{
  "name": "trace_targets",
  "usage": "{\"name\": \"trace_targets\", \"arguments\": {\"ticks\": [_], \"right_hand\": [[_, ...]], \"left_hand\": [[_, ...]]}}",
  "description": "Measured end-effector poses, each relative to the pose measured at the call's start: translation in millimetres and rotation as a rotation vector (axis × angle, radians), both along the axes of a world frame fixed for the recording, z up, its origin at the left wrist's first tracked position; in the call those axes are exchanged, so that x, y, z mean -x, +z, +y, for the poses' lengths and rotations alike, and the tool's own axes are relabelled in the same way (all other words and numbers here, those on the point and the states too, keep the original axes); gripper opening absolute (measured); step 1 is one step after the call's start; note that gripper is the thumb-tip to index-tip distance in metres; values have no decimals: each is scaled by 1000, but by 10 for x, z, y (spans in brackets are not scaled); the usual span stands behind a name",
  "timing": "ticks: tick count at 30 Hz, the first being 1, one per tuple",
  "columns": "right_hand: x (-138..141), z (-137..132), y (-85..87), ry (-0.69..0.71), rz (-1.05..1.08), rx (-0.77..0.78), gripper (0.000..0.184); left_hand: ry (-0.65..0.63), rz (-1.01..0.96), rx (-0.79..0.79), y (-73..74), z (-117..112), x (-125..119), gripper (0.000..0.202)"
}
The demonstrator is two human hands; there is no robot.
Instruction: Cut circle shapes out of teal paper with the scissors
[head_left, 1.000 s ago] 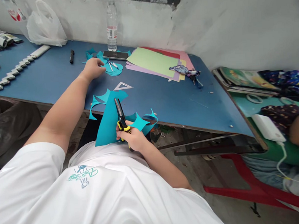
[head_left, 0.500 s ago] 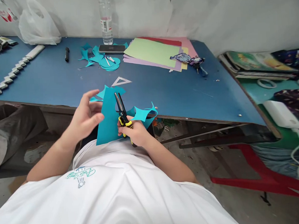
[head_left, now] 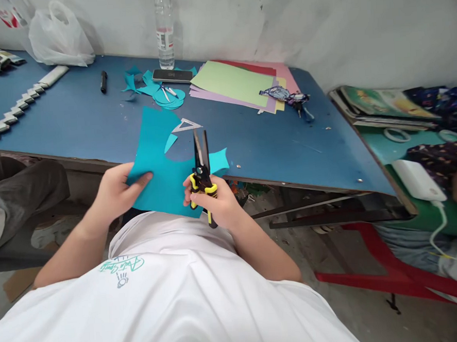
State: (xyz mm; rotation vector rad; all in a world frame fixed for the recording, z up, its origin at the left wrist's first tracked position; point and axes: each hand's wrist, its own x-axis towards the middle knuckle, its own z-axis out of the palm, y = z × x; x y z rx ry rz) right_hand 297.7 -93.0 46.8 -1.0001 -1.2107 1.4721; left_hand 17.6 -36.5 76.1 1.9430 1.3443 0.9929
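Observation:
In my left hand [head_left: 117, 196] I grip the left edge of a blue paper sheet [head_left: 154, 168], thumb on top. The sheet has a curved bite cut out of its right side and tilts up over the table's front edge. My right hand [head_left: 218, 205] is closed round the yellow and black handles of a pair of scissors [head_left: 202, 177]. Their blades point away from me, slightly apart, with no paper visible between them. Behind the blades is a light blue paper scrap [head_left: 219, 161]. A small pointed blue piece [head_left: 170, 142] shows in the sheet's cut-out.
Beyond the sheet lies a white set square [head_left: 187, 124]. Further back are blue paper circles [head_left: 169, 98], a phone [head_left: 172, 76], a bottle [head_left: 165, 38] and stacked coloured paper [head_left: 233, 83]. A marker [head_left: 104, 82] lies left. Another person's knee [head_left: 24, 188] is at left.
My left hand has gone from open beside the sheet to gripping its edge. The sheet has turned and spread out flatter. The scissors have shifted right, and the hanging offcut is now mostly hidden.

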Motion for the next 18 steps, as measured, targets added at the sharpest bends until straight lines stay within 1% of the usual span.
{"name": "trace_targets", "arguments": {"ticks": [2, 3, 5, 6, 7, 8, 11, 13, 14, 16, 18], "right_hand": [[-56, -32, 73, -28, 52, -48, 42], [-84, -44, 120, -36, 59, -78, 44], [-137, -57, 232, -49, 42, -152, 45], [-159, -58, 293, -58, 27, -197, 43], [-176, -54, 355, -68, 8, -247, 42], [-189, -46, 415, -83, -15, -301, 41], [-201, 15, 553, -202, -176, -459, 36], [-191, 88, 594, -282, -345, -529, 36], [-182, 130, 597, -288, -414, -546, 37], [-155, 214, 570, -222, -473, -551, 41], [-124, 289, 509, -135, -453, -539, 46]], "left_hand": [[-41, 136, -107, 242, 144, 88, 43], [-95, 250, -138, 367, 208, 117, 43], [-168, 455, -201, 601, 302, 130, 36], [-194, 545, -214, 702, 332, 113, 37], [-185, 625, -248, 790, 351, 82, 38], [-141, 690, -290, 862, 363, 40, 40], [41, 770, -435, 1000, 409, -112, 45], [108, 764, -511, 1052, 489, -207, 42], [117, 758, -537, 1074, 548, -251, 40], [99, 738, -548, 1115, 694, -339, 31], [50, 669, -477, 1138, 849, -432, 25]]}}
